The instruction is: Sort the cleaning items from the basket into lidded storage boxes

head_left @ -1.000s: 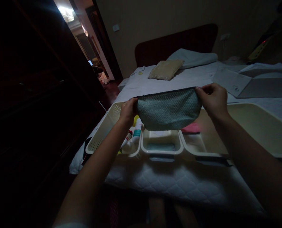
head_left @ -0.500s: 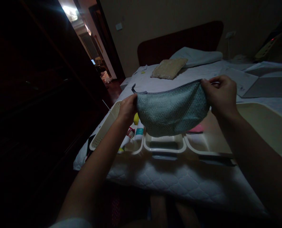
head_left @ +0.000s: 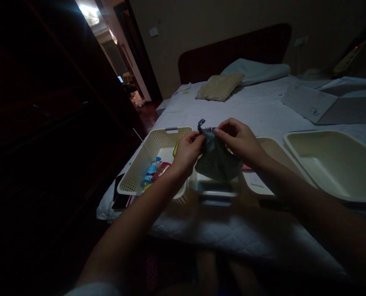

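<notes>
A grey-green cloth [head_left: 218, 160] with a dark patterned edge and a small hanging loop is bunched between my two hands. My left hand [head_left: 189, 152] pinches its left corner, close to the loop. At the upper right edge of the cloth, my right hand [head_left: 240, 139] grips it between thumb and fingers. Below the cloth sits a cream basket [head_left: 213, 193], partly covered by it. To the left, a perforated cream basket [head_left: 133, 174] holds a blue-labelled bottle [head_left: 150, 172], a red item and something yellow.
Right of the middle stand another cream basket [head_left: 278, 154], with something pink and white inside, and a larger cream bin [head_left: 333, 164]. All rest on a bed with white bedding [head_left: 256, 105]. Farther back lie a beige packet [head_left: 219, 87] and a white box [head_left: 312, 105].
My hands have come together, the right one moving left and the left one slightly right. The cloth, stretched wide before, is now gathered and hangs in folds.
</notes>
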Motion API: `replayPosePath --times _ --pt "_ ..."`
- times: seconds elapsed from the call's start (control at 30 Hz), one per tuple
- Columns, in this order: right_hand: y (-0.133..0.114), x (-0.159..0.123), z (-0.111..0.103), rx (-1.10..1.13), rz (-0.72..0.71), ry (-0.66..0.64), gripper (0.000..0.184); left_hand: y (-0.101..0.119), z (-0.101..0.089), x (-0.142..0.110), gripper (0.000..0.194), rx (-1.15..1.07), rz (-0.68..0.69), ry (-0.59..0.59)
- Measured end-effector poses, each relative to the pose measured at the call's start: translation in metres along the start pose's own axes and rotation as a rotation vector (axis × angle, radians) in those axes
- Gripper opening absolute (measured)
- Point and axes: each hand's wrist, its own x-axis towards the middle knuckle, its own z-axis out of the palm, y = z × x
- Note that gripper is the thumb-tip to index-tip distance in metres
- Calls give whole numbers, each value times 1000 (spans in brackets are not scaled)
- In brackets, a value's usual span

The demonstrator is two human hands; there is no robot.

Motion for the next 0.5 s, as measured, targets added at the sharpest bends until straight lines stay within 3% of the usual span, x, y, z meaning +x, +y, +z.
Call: replayPosePath --times 0.3,0.5 --pt "0 -5 4 82 -68 -61 21 -11 -3 2 12 65 96 -61" --pt "-7 -9 4 38 -122 -14 15 -10 -3 3 11 80 141 -58"
